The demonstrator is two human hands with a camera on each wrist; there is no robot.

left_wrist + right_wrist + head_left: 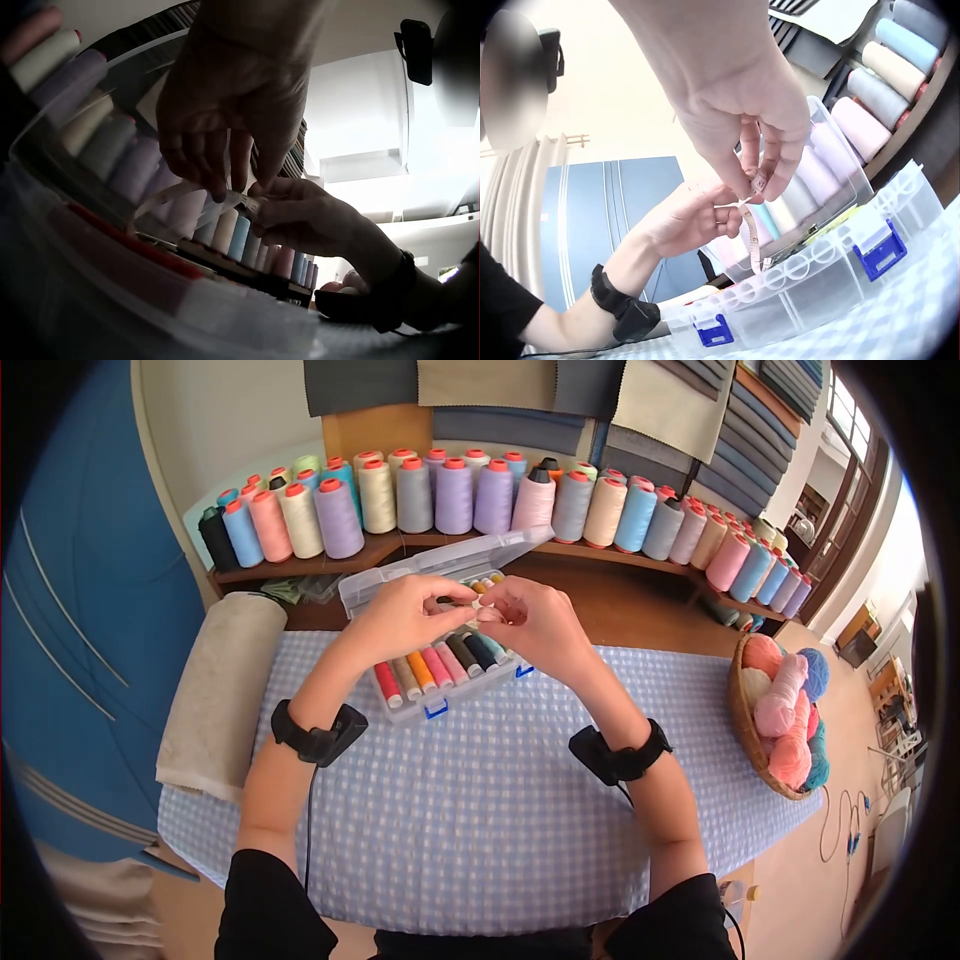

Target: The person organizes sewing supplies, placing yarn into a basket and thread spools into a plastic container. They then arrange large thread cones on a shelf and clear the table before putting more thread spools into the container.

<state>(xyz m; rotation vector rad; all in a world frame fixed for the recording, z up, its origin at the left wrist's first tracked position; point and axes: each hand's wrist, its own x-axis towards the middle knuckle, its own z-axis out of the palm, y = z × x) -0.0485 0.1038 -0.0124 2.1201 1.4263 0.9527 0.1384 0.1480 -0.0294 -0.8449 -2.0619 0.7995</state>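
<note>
Both hands meet over an open clear plastic case (403,718) on a checked cloth. Between them is a narrow pale tape measure (753,236) with printed marks. My right hand (545,622) pinches a small rolled part of it between thumb and fingers. Close against it, my left hand (398,617) pinches the tape with thumb and fingertips. A loose length hangs in a curve down toward the case. Inside the case lie several thread spools (442,665) in many colours, the ones behind partly hidden by the hands. Its lid (525,544) is tipped back.
A wooden shelf behind carries rows of large thread cones (455,497). To the right is a wicker basket (741,705) of yarn balls. A rolled beige fabric (217,695) lies at the left edge. Fabric swatches (485,385) hang at the back.
</note>
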